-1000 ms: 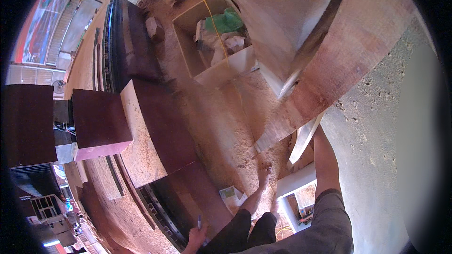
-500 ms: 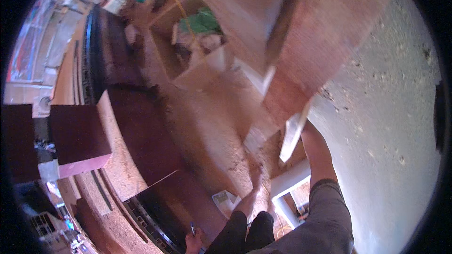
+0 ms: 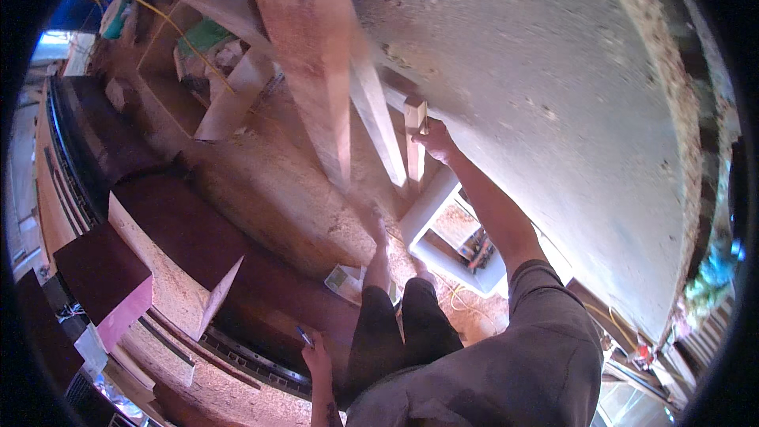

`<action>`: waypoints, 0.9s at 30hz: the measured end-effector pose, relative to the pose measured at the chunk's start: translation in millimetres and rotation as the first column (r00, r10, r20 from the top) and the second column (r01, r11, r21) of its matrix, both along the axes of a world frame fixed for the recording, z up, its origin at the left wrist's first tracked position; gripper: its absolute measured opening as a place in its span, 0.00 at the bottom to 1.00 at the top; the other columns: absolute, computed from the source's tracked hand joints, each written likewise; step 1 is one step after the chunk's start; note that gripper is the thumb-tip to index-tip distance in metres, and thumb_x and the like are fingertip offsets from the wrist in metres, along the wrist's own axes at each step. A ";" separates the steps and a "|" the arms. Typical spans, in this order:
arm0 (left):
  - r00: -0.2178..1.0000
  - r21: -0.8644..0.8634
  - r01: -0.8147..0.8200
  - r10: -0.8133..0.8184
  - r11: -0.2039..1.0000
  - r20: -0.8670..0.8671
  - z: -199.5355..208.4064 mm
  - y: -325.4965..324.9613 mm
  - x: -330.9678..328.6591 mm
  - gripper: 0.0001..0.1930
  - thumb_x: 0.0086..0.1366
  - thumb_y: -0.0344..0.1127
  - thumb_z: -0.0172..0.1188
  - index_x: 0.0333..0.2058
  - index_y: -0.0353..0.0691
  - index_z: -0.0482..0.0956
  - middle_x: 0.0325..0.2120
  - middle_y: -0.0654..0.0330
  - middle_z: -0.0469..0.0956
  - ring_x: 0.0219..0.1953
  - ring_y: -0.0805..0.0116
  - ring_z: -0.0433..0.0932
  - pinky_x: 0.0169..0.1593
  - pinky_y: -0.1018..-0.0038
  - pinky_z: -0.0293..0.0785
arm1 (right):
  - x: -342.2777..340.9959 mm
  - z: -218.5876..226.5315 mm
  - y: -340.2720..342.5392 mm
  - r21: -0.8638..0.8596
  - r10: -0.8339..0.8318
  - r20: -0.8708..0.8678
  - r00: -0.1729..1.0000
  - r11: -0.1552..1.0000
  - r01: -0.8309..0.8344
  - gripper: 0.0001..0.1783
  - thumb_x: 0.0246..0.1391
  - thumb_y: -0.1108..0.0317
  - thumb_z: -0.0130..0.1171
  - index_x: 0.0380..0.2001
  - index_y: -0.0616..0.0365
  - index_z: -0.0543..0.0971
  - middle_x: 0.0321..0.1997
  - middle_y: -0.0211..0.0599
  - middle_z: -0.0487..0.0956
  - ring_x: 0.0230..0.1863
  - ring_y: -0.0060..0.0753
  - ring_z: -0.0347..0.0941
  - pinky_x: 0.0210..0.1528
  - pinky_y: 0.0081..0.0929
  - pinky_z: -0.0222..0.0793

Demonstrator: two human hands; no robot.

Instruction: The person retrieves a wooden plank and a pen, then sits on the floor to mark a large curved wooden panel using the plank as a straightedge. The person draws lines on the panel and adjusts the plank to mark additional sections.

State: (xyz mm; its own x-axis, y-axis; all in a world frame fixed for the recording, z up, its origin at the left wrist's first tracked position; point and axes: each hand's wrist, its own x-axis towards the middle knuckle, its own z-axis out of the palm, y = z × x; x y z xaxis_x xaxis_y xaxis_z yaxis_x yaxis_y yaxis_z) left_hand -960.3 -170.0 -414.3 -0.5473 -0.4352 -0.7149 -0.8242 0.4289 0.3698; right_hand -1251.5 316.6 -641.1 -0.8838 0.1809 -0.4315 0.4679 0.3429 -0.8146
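Note:
My right hand (image 3: 437, 141) is stretched forward beside the grey wall, its fingers closed round the upper part of a short pale wooden strip (image 3: 415, 150). That strip stands roughly upright. Just left of it leans another pale wooden strip (image 3: 375, 111), and beyond that a broad reddish-brown board (image 3: 312, 55) slants down toward the floor. Low in the picture, my left hand (image 3: 318, 354) is closed on a thin pen (image 3: 304, 336) with a bluish end, held near my left leg.
A white box-like frame (image 3: 431, 253) stands under my right forearm. Dark red panels (image 3: 182, 221) and a cut board (image 3: 162, 269) lie to the left. An open carton (image 3: 229, 107) with cloth and scraps stands ahead, a yellow cable (image 3: 170, 20) crossing it. A rough grey wall (image 3: 569, 126) borders the right.
My view has swung to the right, so the boards and carton sit farther left. My right hand, hidden behind boards before, now shows gripping the wooden strip. The pen stays in my left hand.

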 end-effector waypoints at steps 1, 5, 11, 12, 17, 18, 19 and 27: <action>1.000 0.055 -0.015 0.014 0.998 0.027 8.7 6.1 -7.5 0.22 0.70 0.48 0.52 0.28 0.32 0.78 0.17 0.68 0.66 0.22 0.78 0.62 0.24 0.73 0.58 | 19.4 6.8 4.1 -0.176 -0.112 -0.028 0.993 0.979 0.105 0.23 0.42 0.73 0.66 0.45 0.62 0.78 0.43 0.35 0.80 0.46 0.29 0.76 0.51 0.30 0.71; 0.999 0.105 -0.046 0.043 0.993 0.030 21.0 11.9 -9.5 0.23 0.71 0.50 0.51 0.32 0.33 0.80 0.16 0.71 0.65 0.19 0.80 0.61 0.22 0.76 0.55 | 37.8 106.7 -1.6 0.020 0.085 0.161 0.983 0.996 -0.090 0.19 0.45 0.73 0.67 0.44 0.60 0.79 0.41 0.35 0.82 0.43 0.29 0.78 0.50 0.29 0.72; 0.994 0.238 -0.111 0.104 0.965 0.041 22.8 23.8 -25.1 0.22 0.72 0.50 0.51 0.33 0.35 0.80 0.14 0.73 0.62 0.16 0.83 0.59 0.19 0.80 0.52 | 86.9 84.5 30.7 -0.158 -0.143 -0.170 0.975 0.981 0.117 0.17 0.47 0.68 0.70 0.42 0.59 0.81 0.40 0.31 0.82 0.42 0.26 0.77 0.49 0.28 0.71; 0.993 0.215 -0.116 0.112 0.970 0.032 28.4 22.2 -23.4 0.21 0.72 0.50 0.51 0.34 0.35 0.80 0.14 0.73 0.62 0.15 0.83 0.59 0.19 0.80 0.52 | 81.8 125.0 12.4 -0.555 -0.336 -0.060 0.940 0.794 0.248 0.20 0.48 0.67 0.71 0.45 0.59 0.80 0.41 0.30 0.82 0.43 0.25 0.77 0.50 0.27 0.71; 0.993 0.246 -0.117 0.111 0.962 0.038 33.9 31.3 -40.3 0.20 0.72 0.49 0.51 0.33 0.36 0.80 0.14 0.73 0.62 0.16 0.84 0.59 0.19 0.80 0.52 | 138.4 173.8 16.2 -0.071 -0.098 -0.100 0.990 0.993 0.092 0.25 0.49 0.68 0.68 0.51 0.61 0.77 0.48 0.34 0.80 0.50 0.27 0.74 0.55 0.26 0.68; 0.993 0.265 -0.122 0.121 0.957 0.020 27.6 30.1 -39.5 0.20 0.72 0.48 0.50 0.33 0.36 0.80 0.14 0.73 0.62 0.16 0.84 0.59 0.19 0.79 0.52 | 146.8 204.2 5.9 -0.141 -0.169 -0.116 0.979 0.978 0.153 0.24 0.49 0.69 0.68 0.51 0.61 0.77 0.49 0.34 0.80 0.51 0.27 0.74 0.56 0.26 0.67; 0.992 0.287 -0.122 0.125 0.950 0.005 27.4 31.1 -42.5 0.20 0.73 0.48 0.50 0.33 0.36 0.80 0.14 0.73 0.62 0.16 0.84 0.59 0.19 0.79 0.52 | 157.1 233.9 -3.4 -0.206 -0.246 -0.125 0.961 0.954 0.217 0.24 0.49 0.69 0.67 0.51 0.61 0.77 0.50 0.34 0.79 0.52 0.28 0.74 0.57 0.26 0.67; 1.000 0.517 -0.020 0.008 0.856 0.027 58.4 121.0 -116.7 0.19 0.71 0.46 0.52 0.26 0.39 0.75 0.14 0.70 0.64 0.16 0.80 0.61 0.21 0.79 0.56 | 270.2 352.0 13.5 -0.239 -0.665 -0.137 0.734 0.741 0.627 0.25 0.55 0.71 0.59 0.56 0.65 0.71 0.56 0.46 0.74 0.61 0.40 0.67 0.66 0.39 0.60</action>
State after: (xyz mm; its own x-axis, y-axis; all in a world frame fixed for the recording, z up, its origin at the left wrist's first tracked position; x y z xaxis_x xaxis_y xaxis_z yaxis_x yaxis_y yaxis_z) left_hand -1077.0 -49.0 -355.9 -0.5247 -0.0069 -0.8512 -0.8396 0.1695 0.5161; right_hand -981.3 330.0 -289.1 -0.6475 0.6834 -0.3373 0.3463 -0.1304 -0.9290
